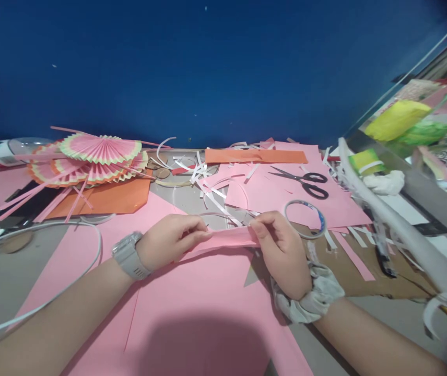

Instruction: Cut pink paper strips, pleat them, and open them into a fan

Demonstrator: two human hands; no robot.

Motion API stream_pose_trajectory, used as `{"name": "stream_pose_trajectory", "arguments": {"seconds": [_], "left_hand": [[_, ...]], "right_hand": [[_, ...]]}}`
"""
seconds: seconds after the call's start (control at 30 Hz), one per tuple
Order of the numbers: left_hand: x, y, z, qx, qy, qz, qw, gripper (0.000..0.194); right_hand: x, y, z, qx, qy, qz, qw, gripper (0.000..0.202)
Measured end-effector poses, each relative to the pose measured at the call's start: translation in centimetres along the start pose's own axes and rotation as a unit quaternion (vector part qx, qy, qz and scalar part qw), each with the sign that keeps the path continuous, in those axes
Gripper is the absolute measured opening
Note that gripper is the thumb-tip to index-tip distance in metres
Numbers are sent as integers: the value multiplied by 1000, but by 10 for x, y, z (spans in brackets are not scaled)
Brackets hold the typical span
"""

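A pink paper strip (231,238) is stretched level between my two hands. My left hand (178,237), with a grey watch at the wrist, pinches its left end between thumb and fingers. At the right end, my right hand (280,248) grips the strip the same way, a pale scrunchie (312,295) around that wrist. Beneath the strip lie large pink paper sheets (192,297), partly in shadow. Just beyond my right hand is a roll of tape (305,219). Black-handled scissors (305,183) rest on a pink sheet farther back.
Pleated pink paper fans (98,156) with thin sticks lie at the back left over an orange sheet (109,198). An orange strip (257,156) and white paper scraps (198,172) lie along the blue wall. A cutter knife (385,261) sits on cardboard (349,277). A white cable (98,245) crosses the left.
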State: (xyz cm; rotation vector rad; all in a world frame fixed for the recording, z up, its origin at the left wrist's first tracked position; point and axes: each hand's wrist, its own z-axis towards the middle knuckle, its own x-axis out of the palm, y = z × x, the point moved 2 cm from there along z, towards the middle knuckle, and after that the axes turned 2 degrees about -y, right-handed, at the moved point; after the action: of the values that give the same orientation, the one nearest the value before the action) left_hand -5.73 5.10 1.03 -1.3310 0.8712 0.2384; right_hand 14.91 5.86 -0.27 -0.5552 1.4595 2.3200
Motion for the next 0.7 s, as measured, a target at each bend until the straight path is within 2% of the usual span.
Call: {"name": "stream_pose_trajectory", "arguments": {"seconds": [0.17, 0.47, 0.7], "left_hand": [[1, 9, 0, 18, -68, 35, 997, 28], [-1, 12, 0, 72, -107, 6, 992, 19], [-2, 13, -1, 71, -102, 16, 992, 22]], "right_hand": [[-4, 3, -3, -57, -19, -13, 998, 8], [-23, 16, 5, -142, -61, -82, 985, 7], [-20, -5, 16, -116, -27, -102, 988, 6]]}}
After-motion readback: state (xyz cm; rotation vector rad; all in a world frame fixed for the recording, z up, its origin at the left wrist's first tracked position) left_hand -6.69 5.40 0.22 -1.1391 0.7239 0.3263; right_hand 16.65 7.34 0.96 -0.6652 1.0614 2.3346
